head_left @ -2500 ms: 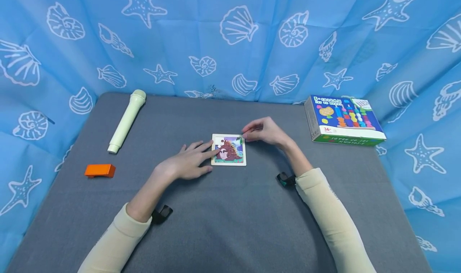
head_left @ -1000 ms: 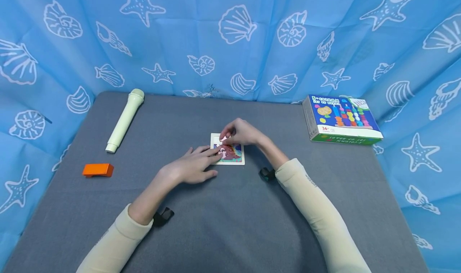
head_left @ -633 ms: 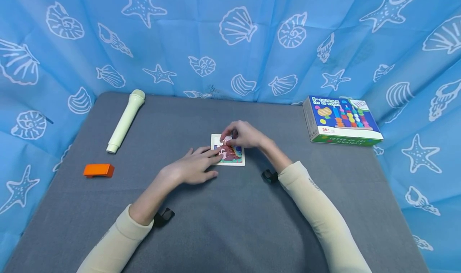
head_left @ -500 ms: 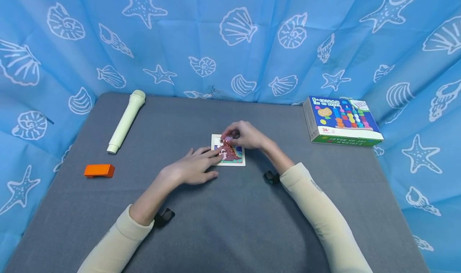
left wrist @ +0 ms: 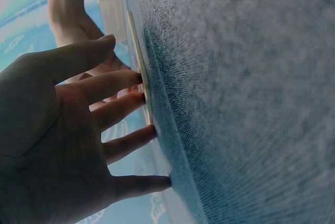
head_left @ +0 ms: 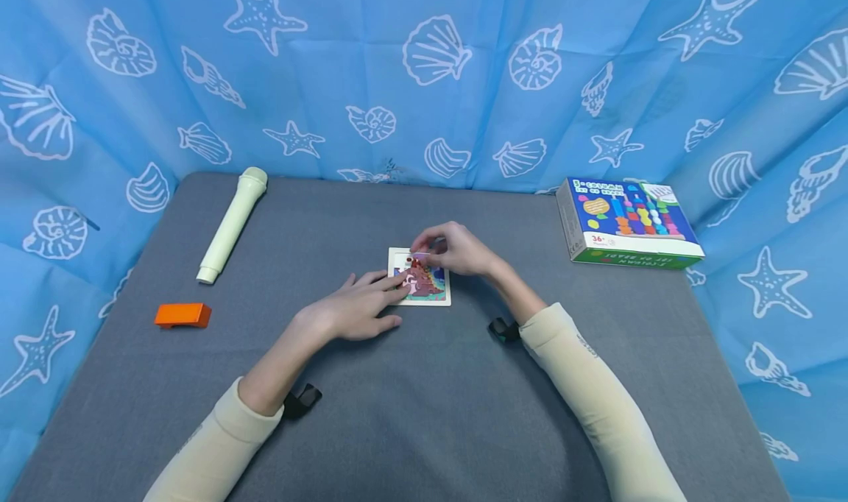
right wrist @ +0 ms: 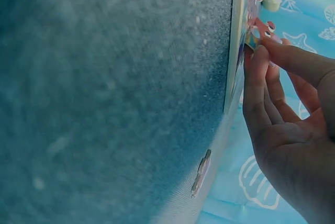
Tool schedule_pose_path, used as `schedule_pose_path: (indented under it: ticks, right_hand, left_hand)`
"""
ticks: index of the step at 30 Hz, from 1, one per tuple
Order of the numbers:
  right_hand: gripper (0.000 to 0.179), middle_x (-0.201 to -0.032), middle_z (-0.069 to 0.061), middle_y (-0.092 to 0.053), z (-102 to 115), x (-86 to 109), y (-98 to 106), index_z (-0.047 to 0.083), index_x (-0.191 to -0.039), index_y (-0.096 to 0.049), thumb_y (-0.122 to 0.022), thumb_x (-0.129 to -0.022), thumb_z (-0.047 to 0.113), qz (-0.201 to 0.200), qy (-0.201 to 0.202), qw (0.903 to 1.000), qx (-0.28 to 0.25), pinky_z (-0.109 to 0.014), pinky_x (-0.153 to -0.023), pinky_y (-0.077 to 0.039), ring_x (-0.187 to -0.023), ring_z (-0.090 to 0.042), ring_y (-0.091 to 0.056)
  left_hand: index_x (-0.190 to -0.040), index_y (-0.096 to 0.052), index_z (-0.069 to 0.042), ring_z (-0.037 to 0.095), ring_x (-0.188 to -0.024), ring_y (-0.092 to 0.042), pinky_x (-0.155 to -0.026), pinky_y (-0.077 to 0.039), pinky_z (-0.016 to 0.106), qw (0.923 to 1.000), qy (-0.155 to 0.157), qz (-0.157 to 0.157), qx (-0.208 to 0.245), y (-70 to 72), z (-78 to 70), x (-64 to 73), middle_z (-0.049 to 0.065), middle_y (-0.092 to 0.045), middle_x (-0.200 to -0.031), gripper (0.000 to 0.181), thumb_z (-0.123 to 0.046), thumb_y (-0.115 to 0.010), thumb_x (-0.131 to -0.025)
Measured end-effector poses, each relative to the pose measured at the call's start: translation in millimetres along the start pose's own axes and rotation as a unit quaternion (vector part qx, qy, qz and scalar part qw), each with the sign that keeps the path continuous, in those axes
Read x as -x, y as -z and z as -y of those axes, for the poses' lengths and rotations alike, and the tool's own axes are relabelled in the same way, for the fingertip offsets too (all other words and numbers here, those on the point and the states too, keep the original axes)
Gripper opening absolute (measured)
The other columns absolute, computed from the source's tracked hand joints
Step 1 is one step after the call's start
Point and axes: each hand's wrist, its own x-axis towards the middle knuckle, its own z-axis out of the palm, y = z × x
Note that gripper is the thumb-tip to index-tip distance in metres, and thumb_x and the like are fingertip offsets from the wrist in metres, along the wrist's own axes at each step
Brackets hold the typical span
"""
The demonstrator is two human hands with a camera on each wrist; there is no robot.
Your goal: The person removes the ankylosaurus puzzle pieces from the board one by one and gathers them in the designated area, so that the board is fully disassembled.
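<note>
The left hand [head_left: 351,309] rests spread fingers on a square, cream-bordered, seemingly wooden puzzle [head_left: 427,302], likely steadying it on grey cloth [head_left: 411,414]; the right hand [head_left: 461,252] pinches a small, flat, multicoloured piece [right wrist: 265,28] over it.

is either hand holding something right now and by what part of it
The right hand pinches a puzzle piece near one edge; the left hand grips nothing.

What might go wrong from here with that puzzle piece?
The puzzle piece is pinched at a tilt by the right grip, so it may slip or seat crooked.
The left grip has fingertips over the puzzle board; these could nudge pieces already in.
The small flat piece on the table might get brushed aside.
</note>
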Motion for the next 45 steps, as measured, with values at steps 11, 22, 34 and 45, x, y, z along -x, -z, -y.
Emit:
schedule_pose_path:
  ticks: [11, 22, 34, 45]
  right_hand:
    - [0.022, -0.119, -0.016, -0.080, 3, -0.4, -2, 0.003, -0.121, -0.079, -0.076, -0.100, 0.003, 0.002, -0.003, 0.9999, 0.014, -0.042, -0.100, -0.065, -0.109, -0.029, -0.078]
    - [0.024, -0.116, -0.017, -0.080, 1, -4.0, 0, 0.002, -0.120, -0.080, -0.074, -0.097, 0.000, 0.007, -0.015, 0.9999, 0.000, -0.034, -0.093, -0.065, -0.104, -0.026, -0.076]
    - [0.021, -0.108, -0.016, -0.076, -1, -2.2, 5, 0.002, -0.119, -0.080, -0.075, -0.098, 0.001, -0.014, -0.032, 0.9976, -0.060, -0.024, -0.074, -0.058, -0.092, -0.018, -0.070]
    - [0.024, -0.122, -0.019, -0.079, -18, 25.8, 31, 0.003, -0.124, -0.079, -0.074, -0.102, 0.010, -0.029, -0.079, 0.9907, -0.106, -0.038, -0.084, -0.067, -0.094, -0.025, -0.078]
  left_hand:
    - [-0.173, -0.029, -0.021, 0.038, -0.171, -0.017, -0.129, -0.015, 0.081, 0.9996, 0.009, -0.006, -0.027, 5.1, -21.1, 7.5, -0.002, -0.016, -0.185, 0.071, -0.043, -0.058, -0.112]
    - [-0.173, -0.029, -0.024, 0.037, -0.171, -0.016, -0.129, -0.014, 0.082, 0.9990, 0.029, -0.002, -0.033, 4.5, -27.5, 7.8, -0.006, -0.019, -0.184, 0.071, -0.043, -0.059, -0.112]
    - [-0.173, -0.032, -0.022, 0.036, -0.170, -0.019, -0.130, -0.015, 0.080, 0.9988, 0.033, -0.002, -0.036, 7.0, -29.7, 8.7, -0.004, -0.023, -0.184, 0.070, -0.042, -0.060, -0.112]
    - [-0.173, -0.033, -0.023, 0.036, -0.170, -0.019, -0.130, -0.016, 0.079, 0.9988, 0.036, -0.003, -0.034, 5.5, -28.7, 7.1, -0.005, -0.024, -0.183, 0.070, -0.043, -0.060, -0.112]
